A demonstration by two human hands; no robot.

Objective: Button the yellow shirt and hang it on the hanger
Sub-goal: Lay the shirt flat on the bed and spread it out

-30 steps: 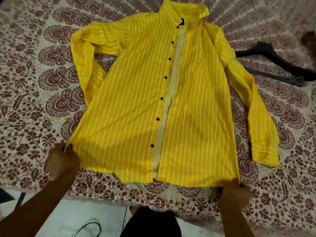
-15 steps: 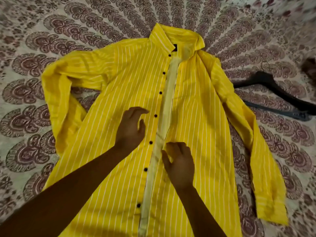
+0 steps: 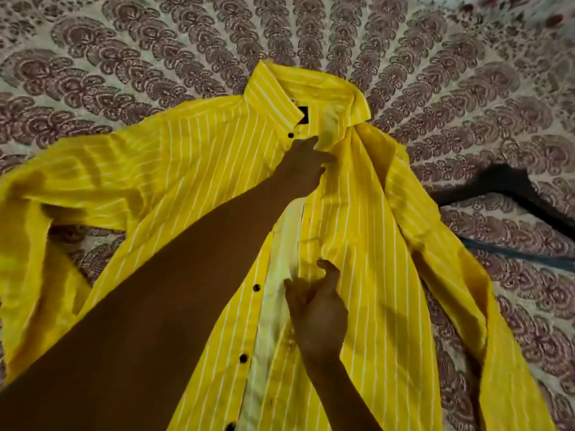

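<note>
Yellow striped shirt (image 3: 357, 228) lies unbuttoned on bedspread (image 3: 124, 57), centre frame. Left hand (image 3: 303, 171) at placket (image 3: 278, 275) under collar (image 3: 273, 98), grip indeterminate. Right hand (image 3: 317, 309) lower, fingers loosely curled, empty. Black hanger (image 3: 510, 185), right edge.

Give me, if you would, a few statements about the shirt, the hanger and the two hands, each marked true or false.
1. The yellow shirt lies front up with its buttons undone. True.
2. The hanger is already inside the shirt. False: it lies on the bedspread beside the shirt, on the person's right.
3. The left hand reaches up near the collar. True.
4. The right hand holds the hanger. False: it is over the shirt's front, lower down, by the pale placket.
</note>
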